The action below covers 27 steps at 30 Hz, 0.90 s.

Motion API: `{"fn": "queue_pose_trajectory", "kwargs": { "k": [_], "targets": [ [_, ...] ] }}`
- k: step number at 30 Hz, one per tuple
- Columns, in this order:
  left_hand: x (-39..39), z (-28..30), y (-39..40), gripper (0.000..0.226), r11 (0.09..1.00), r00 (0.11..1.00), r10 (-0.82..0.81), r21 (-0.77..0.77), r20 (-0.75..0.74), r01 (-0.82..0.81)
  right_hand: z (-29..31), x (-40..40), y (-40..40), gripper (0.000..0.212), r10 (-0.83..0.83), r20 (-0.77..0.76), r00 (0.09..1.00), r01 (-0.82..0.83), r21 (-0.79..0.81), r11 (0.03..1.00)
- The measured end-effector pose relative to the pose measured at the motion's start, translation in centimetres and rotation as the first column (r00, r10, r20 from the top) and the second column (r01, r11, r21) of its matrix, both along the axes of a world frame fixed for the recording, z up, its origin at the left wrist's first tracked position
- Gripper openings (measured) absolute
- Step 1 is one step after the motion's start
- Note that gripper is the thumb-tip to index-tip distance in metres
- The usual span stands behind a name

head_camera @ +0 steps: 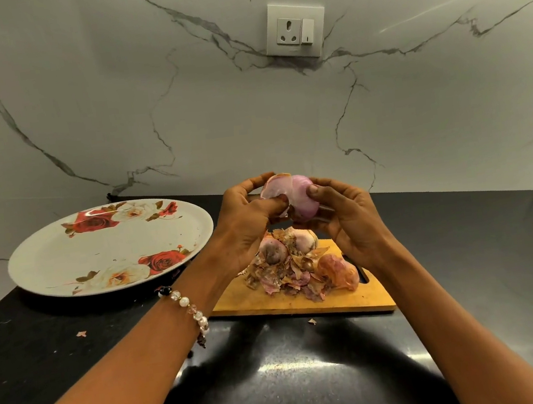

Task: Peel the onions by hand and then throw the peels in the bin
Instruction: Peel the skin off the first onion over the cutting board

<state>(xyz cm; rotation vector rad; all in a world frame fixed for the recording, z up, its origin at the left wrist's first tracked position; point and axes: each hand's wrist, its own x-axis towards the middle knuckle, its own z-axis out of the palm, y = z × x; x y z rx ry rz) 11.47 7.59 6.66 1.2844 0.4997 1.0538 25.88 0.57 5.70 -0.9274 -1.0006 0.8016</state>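
I hold a pale purple onion (301, 197) in the air above the wooden cutting board (254, 300). My right hand (349, 221) cups it from the right, thumb pressed on its side. My left hand (244, 225) pinches a loosened layer of skin (275, 187) at the onion's left. On the board below lie three unpeeled onions (338, 272) among a heap of dry peels (288, 277). No bin is in view.
A large white plate with red roses (105, 246) sits on the black countertop (280, 369) to the left of the board. Small peel scraps (81, 334) lie on the counter. A marble wall with a socket (295, 30) stands behind.
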Motion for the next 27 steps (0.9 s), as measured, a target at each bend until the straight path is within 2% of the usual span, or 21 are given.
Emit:
{"fn": "queue_pose_trajectory", "kwargs": {
  "k": [4, 6, 8, 13, 16, 18, 22, 27],
  "targets": [
    [-0.1, 0.0, 0.3, 0.033, 0.994, 0.998, -0.058, -0.094, 0.033, 0.060, -0.1, -0.1, -0.1, 0.019, -0.010, -0.003, 1.000, 0.010, 0.005, 1.000],
    [-0.3, 0.1, 0.4, 0.034, 0.984, 0.992, -0.103, -0.140, 0.073, 0.112, 0.0, -0.3, -0.1, 0.015, -0.013, -0.086, 0.996, 0.014, 0.011, 1.000],
    [-0.4, 0.1, 0.6, 0.033, 0.987, 0.995, -0.083, -0.132, 0.050, 0.088, 0.2, -0.3, -0.1, 0.021, -0.018, -0.168, 0.986, 0.021, 0.016, 1.000],
    [-0.6, -0.3, 1.2, 0.037, 0.989, 0.976, 0.124, 0.106, -0.181, -0.106, 0.6, 0.1, -0.4, 0.013, -0.026, -0.271, 0.962, 0.021, -0.022, 1.000],
    [-0.6, -0.5, 1.2, 0.037, 0.934, 0.918, 0.235, 0.335, -0.321, -0.123, 0.4, 0.4, -0.2, 0.016, -0.051, -0.286, 0.957, 0.033, -0.070, 0.997],
    [-0.5, -0.6, 1.2, 0.039, 0.915, 0.888, 0.263, 0.389, -0.378, -0.105, 0.3, 0.7, -0.1, 0.018, -0.055, -0.290, 0.956, 0.031, -0.085, 0.996],
    [-0.3, -0.8, 1.1, 0.037, 0.847, 0.852, 0.347, 0.522, -0.392, -0.105, -0.1, 1.2, 0.1, 0.028, -0.036, -0.274, 0.961, 0.008, -0.103, 0.995],
    [0.0, -0.6, 0.8, 0.047, 0.631, 0.841, 0.469, 0.769, -0.268, -0.107, -0.1, 1.2, 0.1, 0.043, -0.014, -0.228, 0.974, -0.014, -0.119, 0.993]
  ]
}}
